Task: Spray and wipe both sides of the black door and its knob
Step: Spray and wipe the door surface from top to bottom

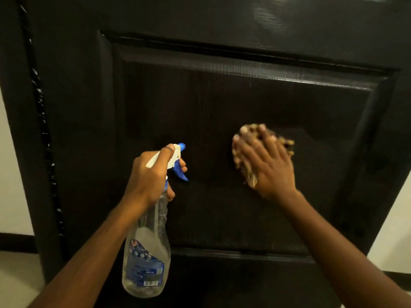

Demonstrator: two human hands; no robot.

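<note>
1. Head view: shows the black door (77,107) upright and filling most of the frame, with a raised panel (200,103) set in moulding at its centre.
2. Finds the left hand (151,174) clenched round the neck of a clear spray bottle (148,252), thumb laid along the white head and a fingertip showing at the blue trigger (181,173).
3. Places the bottle hanging upright below that hand, in front of the panel's lower left part, with the blue nozzle (182,146) aimed at the door. Cannot tell whether the nozzle touches the surface.
4. Records a blue label on the bottle's lower half.
5. Finds the right hand (266,161) flat, fingers extended and spread, pressing a tan mottled cloth (249,177) against the panel, well to the right of the bottle. Shows slight blur here.
6. Shows the cloth bunched under the palm, its edges sticking out past the fingertips and the heel of the hand.
7. Notes a patch of glare high on the door.
8. Records white wall (11,174) on either side of the door, dark skirting (15,241) and pale floor (15,274) at lower left.
</note>
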